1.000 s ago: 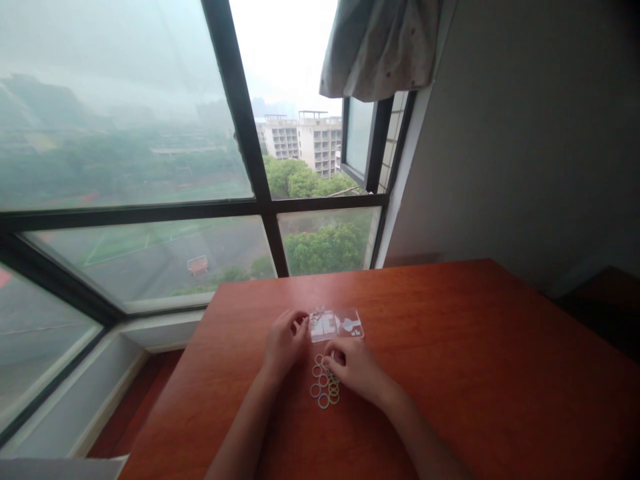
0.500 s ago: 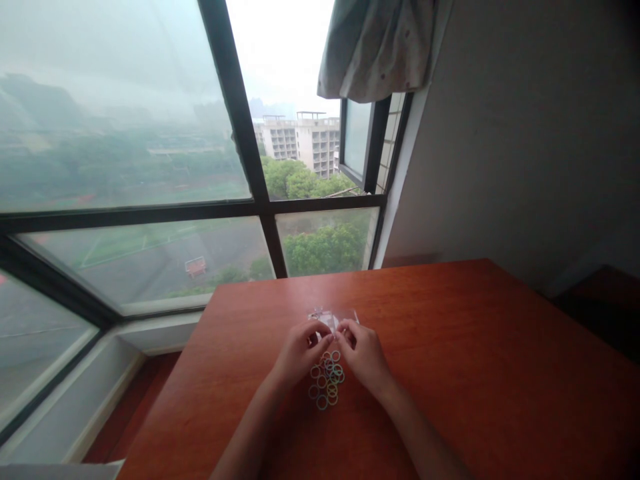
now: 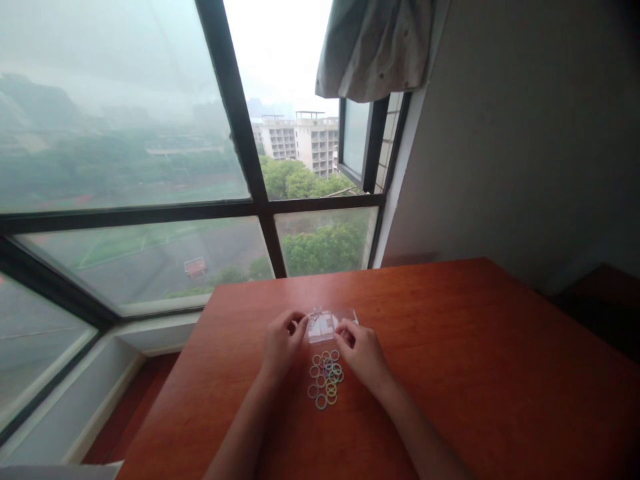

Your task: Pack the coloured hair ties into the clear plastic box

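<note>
A clear plastic box point(image 3: 321, 330) lies on the table with its transparent lid point(image 3: 350, 315) folded out at the right. A few small metallic-looking pieces point(image 3: 315, 315) show in its back left part. My left hand point(image 3: 283, 340) is beside the box's left edge, thumb and forefinger closed together; whatever is between them is too small to make out. At the box's right front, my right hand point(image 3: 361, 350) is also in a pinch, its contents hidden. Several thin pastel rings point(image 3: 321, 381), some overlapping, lie in a loose cluster between my forearms.
The reddish-brown wooden table point(image 3: 450, 347) stretches out to both sides. Beyond its far edge is a dark-framed window point(image 3: 263, 207) with one pane swung outward and a curtain point(image 3: 375, 53) above. A grey wall point(image 3: 500, 147) stands at the right.
My left hand has moved left, away from my right hand, uncovering the front of the clear box. My right hand has stayed almost in place, and the rings lie as before.
</note>
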A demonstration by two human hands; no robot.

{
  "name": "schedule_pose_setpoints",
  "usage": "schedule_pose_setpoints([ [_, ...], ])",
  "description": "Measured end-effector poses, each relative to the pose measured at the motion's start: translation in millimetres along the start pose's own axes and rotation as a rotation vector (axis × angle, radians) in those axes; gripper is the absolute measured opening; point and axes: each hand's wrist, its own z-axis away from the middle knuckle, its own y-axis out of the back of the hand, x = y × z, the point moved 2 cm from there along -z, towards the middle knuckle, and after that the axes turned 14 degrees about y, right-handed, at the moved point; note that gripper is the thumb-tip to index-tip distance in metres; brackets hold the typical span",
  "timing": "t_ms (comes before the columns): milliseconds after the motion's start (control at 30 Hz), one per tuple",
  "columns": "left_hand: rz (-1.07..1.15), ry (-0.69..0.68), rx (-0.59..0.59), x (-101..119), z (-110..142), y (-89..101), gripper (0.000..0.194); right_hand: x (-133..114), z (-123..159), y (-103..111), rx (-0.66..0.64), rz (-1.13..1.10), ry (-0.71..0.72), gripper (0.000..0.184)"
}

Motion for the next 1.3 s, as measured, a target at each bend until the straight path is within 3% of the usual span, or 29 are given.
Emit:
schedule_pose_setpoints([
  [567, -0.166, -0.052, 0.046, -14, -13, -11.6, 0.016, 3, 1, -3, -0.056, 0.034, -0.017, 0.01],
  [833, -0.165, -0.023, 0.057, -16, -11, -4.0, 0.019, 3, 2, -3, -0.094, 0.054, -0.026, 0.009],
  [1033, -0.149, -0.016, 0.038, -15, -9, 0.7, 0.02, -3, 4, -4, -0.245, 0.069, 0.013, 0.009],
  [1300, -0.135, -0.017, 0.024, -11, -6, 2.8, 0.02, -27, 11, -12, -0.425, 0.196, 0.152, 0.016],
])
